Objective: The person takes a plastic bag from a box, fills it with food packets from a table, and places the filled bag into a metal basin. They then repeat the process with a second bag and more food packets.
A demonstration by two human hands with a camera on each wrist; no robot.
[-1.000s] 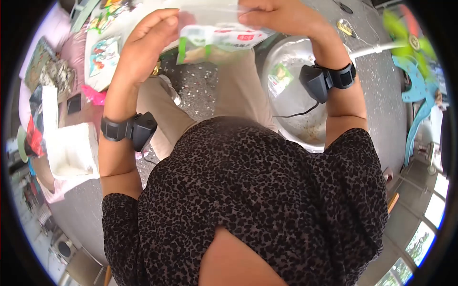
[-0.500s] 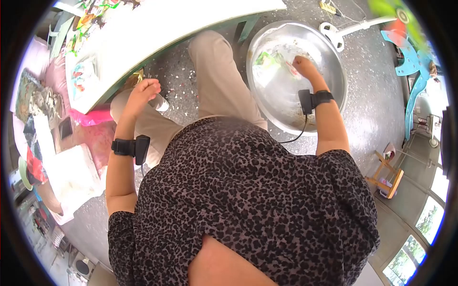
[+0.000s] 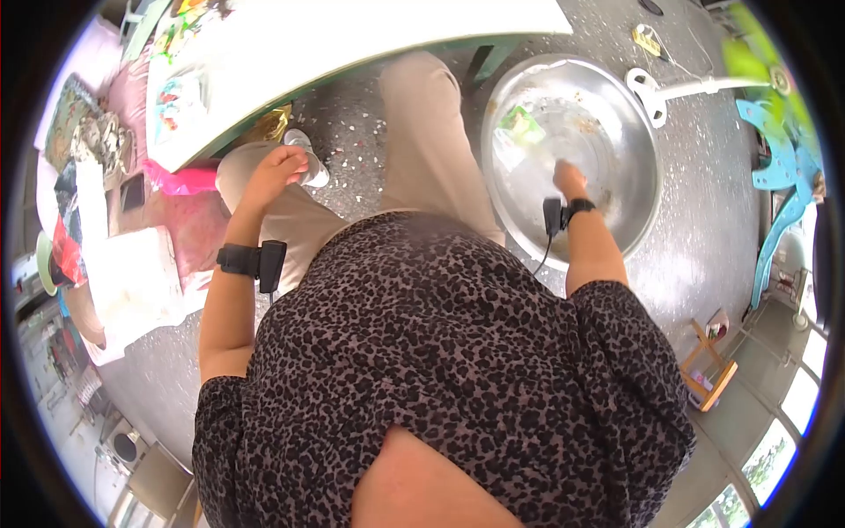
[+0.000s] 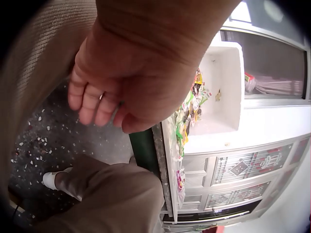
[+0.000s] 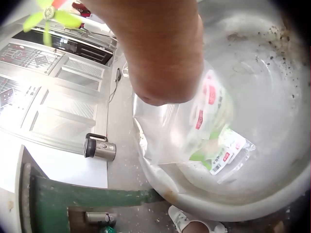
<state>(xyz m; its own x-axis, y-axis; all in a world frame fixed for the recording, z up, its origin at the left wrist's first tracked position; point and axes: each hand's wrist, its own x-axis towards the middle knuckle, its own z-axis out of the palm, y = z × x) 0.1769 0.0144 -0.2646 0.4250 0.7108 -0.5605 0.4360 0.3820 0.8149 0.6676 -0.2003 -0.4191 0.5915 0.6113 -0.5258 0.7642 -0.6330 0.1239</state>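
My right hand point(image 3: 570, 179) is low over a large metal basin point(image 3: 647, 176), curled, with its fingertips hidden. In the right wrist view it grips the top end of a clear plastic bag point(image 5: 209, 107) with red, white and green print. Just beyond that bag, a second printed packet point(image 5: 228, 154) lies against the basin floor; its green part point(image 3: 521, 128) also shows in the head view. My left hand point(image 3: 280, 172) hovers over the left thigh. Its fingers are loosely bent, palm showing in the left wrist view, with nothing in them.
A white-topped table point(image 3: 370, 35) with a green frame stands ahead, bearing colourful wrappers point(image 3: 180, 31) and a white foam box point(image 4: 221, 87). To the left are a pink bag point(image 3: 180, 179) and another white box point(image 3: 132, 273). A fan point(image 3: 757, 70) stands at right.
Both hands held a printed plastic bag up in front a second ago. They parted; the right hand went to the basin and drew closer to the body, while the left dropped over the thigh.
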